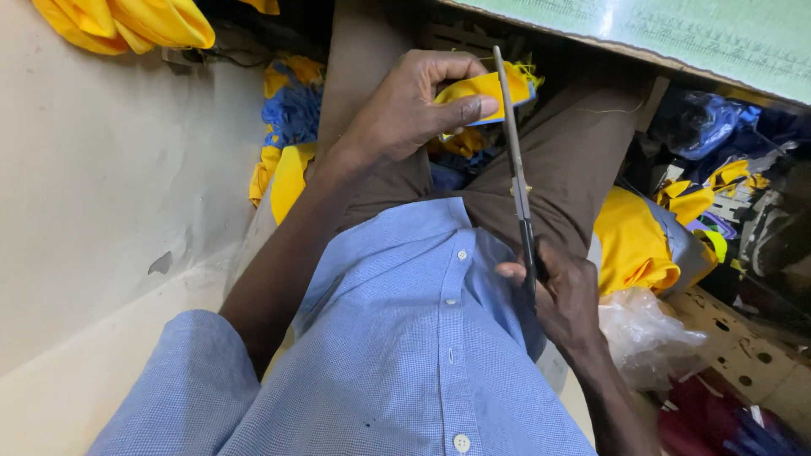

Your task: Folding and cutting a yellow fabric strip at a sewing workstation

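Closest to the lens was the person's light-blue checked button shirt (405,338), and everything else sat beyond it, over the brown trousers (574,152) of the lap. Past the shirt's collar the right hand (564,291) was closed round the dark handles of a long pair of steel scissors (515,160), fingers through the loops, the blades running away from the shirt and standing shut or nearly so — I could not tell a gap between them. Further out from the shirt, the left hand (405,105) pinched a small folded piece of yellow fabric with a blue edge (490,89), thumb on top and fingers curled beneath, the piece touching the blades near their tip.

Judging by how it lay, the trimming looked partway through: loose yellow threads frayed from the piece's far end, and the blades were at its edge rather than clear of it, so some of that edge seemed left to cut.

Room was tight. To the right of the shirt lay a heap of yellow and grey cloth (642,241) and a crumpled clear plastic bag (646,333), near the scissor hand's elbow. To the shirt's left a pale wall (101,186) closed in just beside the arm. Beyond the scissor tips a green worktop edge (676,42) overhung the knees — little clearance there.
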